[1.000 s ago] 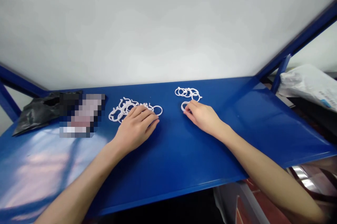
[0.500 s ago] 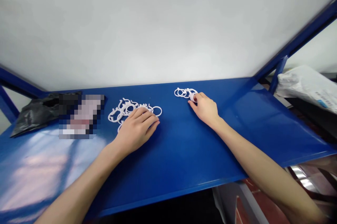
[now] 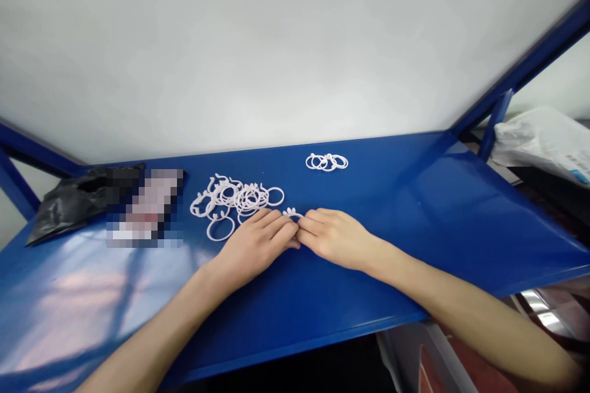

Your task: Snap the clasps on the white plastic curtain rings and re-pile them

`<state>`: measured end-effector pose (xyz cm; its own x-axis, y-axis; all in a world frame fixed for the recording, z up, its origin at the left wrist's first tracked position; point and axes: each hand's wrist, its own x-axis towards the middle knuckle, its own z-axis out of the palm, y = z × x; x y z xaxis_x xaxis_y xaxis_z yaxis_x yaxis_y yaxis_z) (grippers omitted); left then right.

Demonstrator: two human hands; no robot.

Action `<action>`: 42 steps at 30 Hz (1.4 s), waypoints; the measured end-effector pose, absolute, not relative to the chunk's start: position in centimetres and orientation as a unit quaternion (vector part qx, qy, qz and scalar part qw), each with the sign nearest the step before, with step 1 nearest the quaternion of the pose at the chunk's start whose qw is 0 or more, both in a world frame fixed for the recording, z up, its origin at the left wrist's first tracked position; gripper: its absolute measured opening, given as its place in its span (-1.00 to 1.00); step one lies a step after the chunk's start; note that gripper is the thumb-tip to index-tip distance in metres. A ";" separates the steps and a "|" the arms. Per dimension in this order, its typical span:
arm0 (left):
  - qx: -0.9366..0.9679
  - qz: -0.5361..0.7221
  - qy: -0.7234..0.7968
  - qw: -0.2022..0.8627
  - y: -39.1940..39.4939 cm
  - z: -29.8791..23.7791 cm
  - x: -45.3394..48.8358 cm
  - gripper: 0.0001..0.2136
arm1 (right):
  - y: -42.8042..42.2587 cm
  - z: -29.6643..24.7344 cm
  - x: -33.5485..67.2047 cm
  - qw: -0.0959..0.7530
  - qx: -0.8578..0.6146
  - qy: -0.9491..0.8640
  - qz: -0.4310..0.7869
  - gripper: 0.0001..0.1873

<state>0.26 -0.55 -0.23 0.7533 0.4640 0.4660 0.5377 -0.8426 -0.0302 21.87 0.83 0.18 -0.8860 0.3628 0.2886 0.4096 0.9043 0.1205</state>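
My left hand (image 3: pixel 262 239) and my right hand (image 3: pixel 334 236) meet over the blue table, fingertips almost touching. Between them they pinch a white plastic curtain ring (image 3: pixel 293 214); its small knobbed ends show above the fingers and the rest is hidden. Just left of and behind my left hand lies a loose pile of similar white rings (image 3: pixel 221 228), some overlapping. Farther back on the right, a small group of white rings (image 3: pixel 340 162) rests apart from the pile.
A black plastic bag (image 3: pixel 64 205) and a blurred-out flat item (image 3: pixel 154 196) lie at the left of the blue table (image 3: pixel 378 294). Behind rises a pale wall (image 3: pixel 276 61). Blue frame bars slope at both sides. A white plastic-wrapped package (image 3: pixel 544 141) sits beyond the right edge.
My right hand has left the small group at the back and come left and nearer. My left hand has shifted right from over the pile, and a ring now shows between both hands.
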 end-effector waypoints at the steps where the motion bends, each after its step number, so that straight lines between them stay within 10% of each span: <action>1: -0.936 -0.210 -0.273 0.076 -0.5 -0.3 0.3 -0.81 | 0.8 0.0 21.8 0.137 -0.204 -0.965 -0.097 -0.70; 22: -0.879 -0.240 -0.390 0.134 1.9 -0.9 -2.7 -0.83 | 6.4 -0.4 25.1 0.303 -0.446 -0.841 -0.038 -0.58; 42: -0.844 -0.238 -0.438 0.199 1.8 -0.5 -3.2 -0.89 | 7.5 1.5 29.2 0.129 -0.539 -0.823 0.122 -0.82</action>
<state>-3.21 1.76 -0.49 0.5032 0.6445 0.5757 0.8340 -0.5368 -0.1281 29.15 7.51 1.51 -0.3855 0.9192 0.0808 0.8565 0.3890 -0.3391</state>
